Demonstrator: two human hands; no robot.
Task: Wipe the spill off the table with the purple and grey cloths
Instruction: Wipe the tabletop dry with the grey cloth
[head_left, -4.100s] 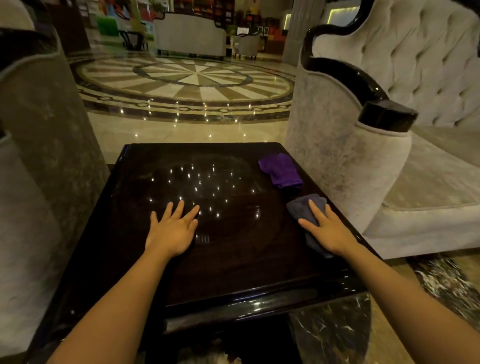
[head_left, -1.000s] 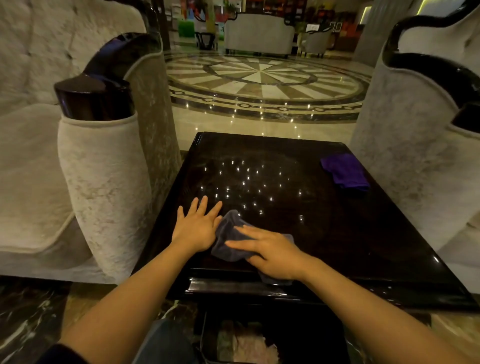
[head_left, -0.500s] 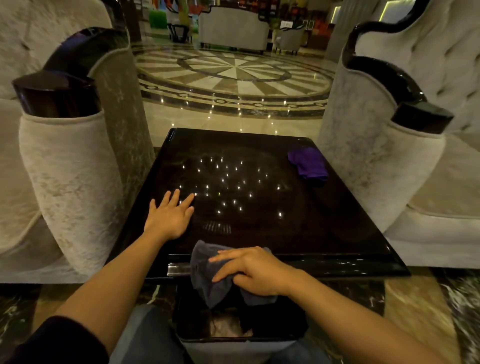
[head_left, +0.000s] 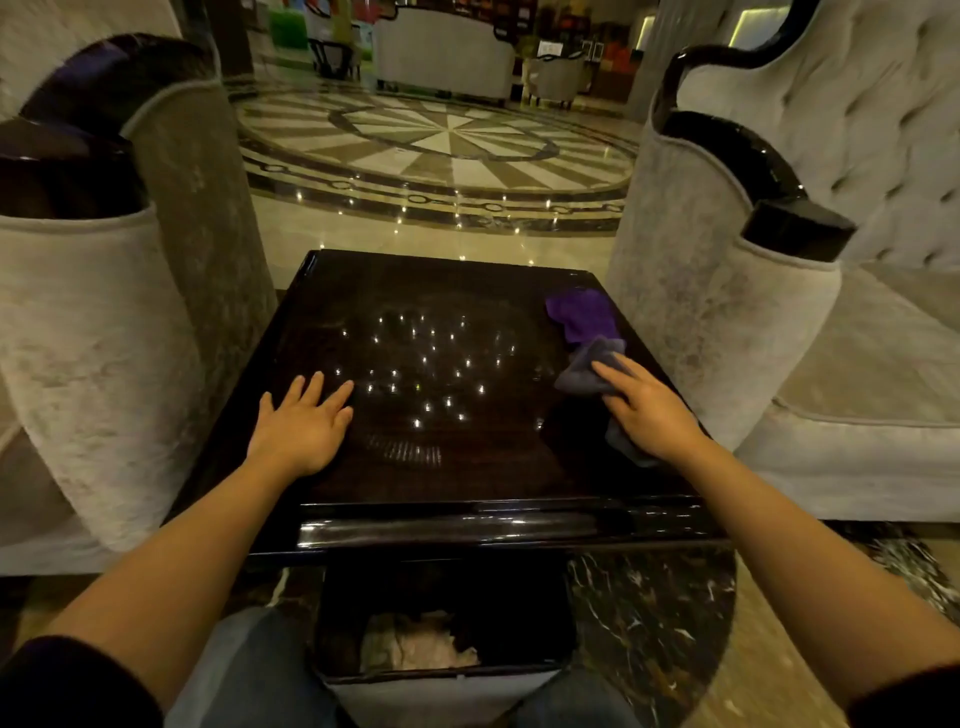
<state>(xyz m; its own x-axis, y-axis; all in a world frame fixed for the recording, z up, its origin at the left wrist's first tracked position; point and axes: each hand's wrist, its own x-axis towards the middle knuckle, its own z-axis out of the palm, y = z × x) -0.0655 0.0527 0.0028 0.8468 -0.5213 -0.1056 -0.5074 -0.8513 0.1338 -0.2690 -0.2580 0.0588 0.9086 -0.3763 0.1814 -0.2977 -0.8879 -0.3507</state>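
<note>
A dark glossy table (head_left: 441, 467) stands in front of me between two armchairs. On its right side lies the grey cloth (head_left: 584, 376), with my right hand (head_left: 644, 410) pressed flat on top of it, fingers spread. Just beyond it, touching its far end, sits the crumpled purple cloth (head_left: 584, 314) near the table's right edge. My left hand (head_left: 304, 423) rests flat on the tabletop at the left, fingers apart, holding nothing. No spill shows on the dark top; only light reflections do.
Pale upholstered armchairs (head_left: 104, 322) (head_left: 727, 312) flank the table closely on both sides. A bin (head_left: 441, 680) with crumpled paper inside stands under the table's near edge, between my knees. A patterned marble floor (head_left: 441, 140) stretches beyond.
My right hand carried the grey cloth from over the bin at the table's near edge up to the right side, next to the purple cloth. My left hand stayed flat on the table.
</note>
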